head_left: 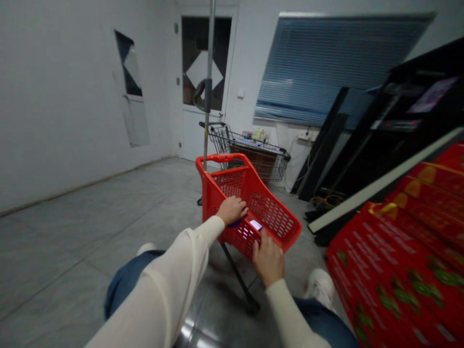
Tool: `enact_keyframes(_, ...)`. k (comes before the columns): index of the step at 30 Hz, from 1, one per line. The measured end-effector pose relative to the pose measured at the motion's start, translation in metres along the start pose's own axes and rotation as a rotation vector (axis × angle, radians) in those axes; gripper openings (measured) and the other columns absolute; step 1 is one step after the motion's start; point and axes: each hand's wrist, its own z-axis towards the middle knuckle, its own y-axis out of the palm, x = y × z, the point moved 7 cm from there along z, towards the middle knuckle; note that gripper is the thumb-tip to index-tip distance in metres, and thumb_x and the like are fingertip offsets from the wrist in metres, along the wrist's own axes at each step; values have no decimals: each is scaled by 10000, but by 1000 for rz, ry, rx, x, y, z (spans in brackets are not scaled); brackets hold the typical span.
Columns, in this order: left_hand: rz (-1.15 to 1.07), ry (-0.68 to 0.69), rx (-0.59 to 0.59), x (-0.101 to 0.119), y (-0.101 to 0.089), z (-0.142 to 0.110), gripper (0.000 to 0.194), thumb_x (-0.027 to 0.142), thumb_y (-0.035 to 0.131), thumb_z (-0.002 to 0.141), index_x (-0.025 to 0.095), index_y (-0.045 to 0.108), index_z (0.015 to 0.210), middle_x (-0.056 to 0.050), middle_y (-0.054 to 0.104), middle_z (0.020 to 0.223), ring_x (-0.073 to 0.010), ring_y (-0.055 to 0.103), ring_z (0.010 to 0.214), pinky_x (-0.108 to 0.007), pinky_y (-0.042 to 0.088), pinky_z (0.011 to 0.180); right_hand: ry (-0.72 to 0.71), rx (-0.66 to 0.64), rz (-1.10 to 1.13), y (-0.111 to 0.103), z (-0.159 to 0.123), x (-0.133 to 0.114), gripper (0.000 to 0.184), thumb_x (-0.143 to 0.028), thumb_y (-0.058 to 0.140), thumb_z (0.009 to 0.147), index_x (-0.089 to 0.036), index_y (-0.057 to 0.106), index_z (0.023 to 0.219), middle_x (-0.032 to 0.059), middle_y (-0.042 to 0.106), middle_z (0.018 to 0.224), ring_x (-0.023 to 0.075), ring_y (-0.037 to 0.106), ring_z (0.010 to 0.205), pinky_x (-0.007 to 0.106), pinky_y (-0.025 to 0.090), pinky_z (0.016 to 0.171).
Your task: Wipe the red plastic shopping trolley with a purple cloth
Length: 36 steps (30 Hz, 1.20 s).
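Note:
A red plastic shopping cart (275, 217) stands tilted on the tiled floor in front of me. My left hand (232, 210) lies closed over the cart's near rim, on a dark blue part that I take for the handle. Lower and to the right, my right hand (268, 258) has its fingers curled over the same near edge. Between the two hands a small lit screen (255, 224), perhaps a phone, shows at the rim. Both arms wear cream sleeves. My knees in blue jeans and a white shoe (321, 285) appear below.
A metal wire cart (261, 154) with goods stands behind the red one, beside a thin metal pole (208, 87). Red printed cartons (398, 270) are stacked at the right, under a dark shelf unit (398, 125). A white door (203, 121) and blue blinds (326, 67) are on the far wall.

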Motion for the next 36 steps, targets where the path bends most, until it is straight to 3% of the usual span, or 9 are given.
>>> enact_keyframes(6,19,-46,-52,-9,-2,2,337,376,456,978,151,706,988,-123,685,979,-226,607,930,-347,456,856,-173,-58,149,0,2,19,418,-279,354,994,-175,630,1289,115,660,1268,255,492,1274,426,340,1091)
enact_keyframes(12,-43,84,-44,47,2,-12,351,409,446,984,167,700,974,-119,686,971,-226,615,926,-347,466,833,-183,28,238,17,-6,39,482,-211,242,1000,-176,646,1258,92,676,1208,227,492,1227,464,307,1119)
enact_keyframes(14,-81,125,-48,53,1,-14,354,436,454,981,178,697,983,-109,687,979,-223,615,935,-340,465,834,-179,43,250,19,-8,36,471,-206,248,998,-181,654,1235,92,672,1190,222,502,1199,459,305,1121)
enact_keyframes(19,-65,-24,-83,22,-2,-6,363,411,430,994,172,704,1003,-107,690,978,-216,616,908,-344,459,851,-154,31,240,19,-6,27,434,-210,276,998,-180,653,1210,97,655,1173,227,496,1183,449,303,1116)
enact_keyframes(21,-49,-75,-53,22,-2,-8,358,390,426,996,161,702,1001,-114,686,977,-224,611,927,-350,458,853,-142,42,227,21,-4,24,426,-204,280,996,-177,648,1209,101,651,1170,232,489,1187,457,294,1118)
enact_keyframes(27,-89,122,-12,76,9,-26,330,407,451,986,180,691,972,-115,667,968,-225,595,932,-352,460,837,-141,55,126,26,-2,20,376,-195,320,990,-153,632,1195,119,643,1121,235,513,1112,423,295,1098)
enact_keyframes(29,-93,111,-28,70,9,-21,347,414,442,990,178,696,974,-114,669,962,-219,600,923,-347,460,837,-145,28,109,25,-1,20,355,-197,326,990,-151,632,1163,109,648,1069,233,523,1060,410,301,1084)
enact_keyframes(33,-77,-67,-54,30,3,-8,344,391,446,990,168,707,996,-115,681,969,-219,613,916,-352,458,851,-151,13,102,22,0,16,319,-184,322,985,-168,636,1041,89,648,990,225,525,985,397,313,1054)
enact_keyframes(36,-56,-72,-28,30,3,-11,326,381,460,984,165,704,987,-119,677,979,-229,604,931,-360,458,845,-128,53,87,23,0,15,318,-191,313,993,-170,630,990,88,645,966,227,523,971,401,309,1056)
